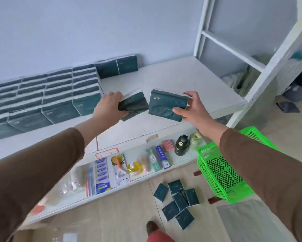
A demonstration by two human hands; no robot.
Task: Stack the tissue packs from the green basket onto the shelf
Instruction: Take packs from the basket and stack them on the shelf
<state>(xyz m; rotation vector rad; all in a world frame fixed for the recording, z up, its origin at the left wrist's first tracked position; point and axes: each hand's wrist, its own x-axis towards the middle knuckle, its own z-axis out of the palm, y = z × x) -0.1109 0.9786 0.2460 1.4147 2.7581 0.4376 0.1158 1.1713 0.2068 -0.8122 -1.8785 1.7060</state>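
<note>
While both arms in brown sleeves reach forward over a white shelf [173, 75], each hand carries one dark green tissue pack. The left hand [108, 106] has its fingers curled over the far edge of a pack [134, 105], thumb underneath, holding it tilted. The right hand [192, 107] pinches the short end of a second pack [166, 104], thumb on the front face and fingers behind. Both packs hang just above the shelf, beside stacked rows of matching packs [47, 95] against the wall. More loose packs [178, 201] lie on the floor next to the green basket [221, 173], which appears tipped on its side. These packs look light, soft and squashy in slick wrapping, so gripping across the firmer short edges seems the safest hold.
</note>
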